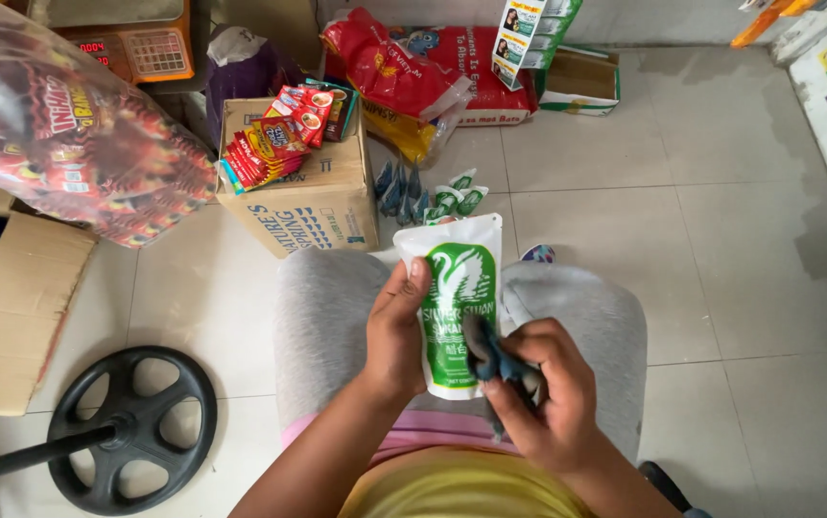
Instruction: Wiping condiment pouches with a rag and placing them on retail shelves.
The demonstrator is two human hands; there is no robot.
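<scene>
Over my grey-clad lap, my left hand [396, 334] grips the left edge of a white and green stand-up pouch [456, 288] with a swan drawing, held upright. My right hand [546, 395] is closed on a dark blue cloth [492, 357] that presses against the pouch's lower right part. Both hands are close together, just above my knees.
A cardboard box [310, 213] topped with red sachet packs [277, 134] stands ahead on the tiled floor. Several small green and blue pouches [428, 195] lie beside it. A big clear bag of red packets [68, 129] is at left, a black round stand base [130, 427] lower left.
</scene>
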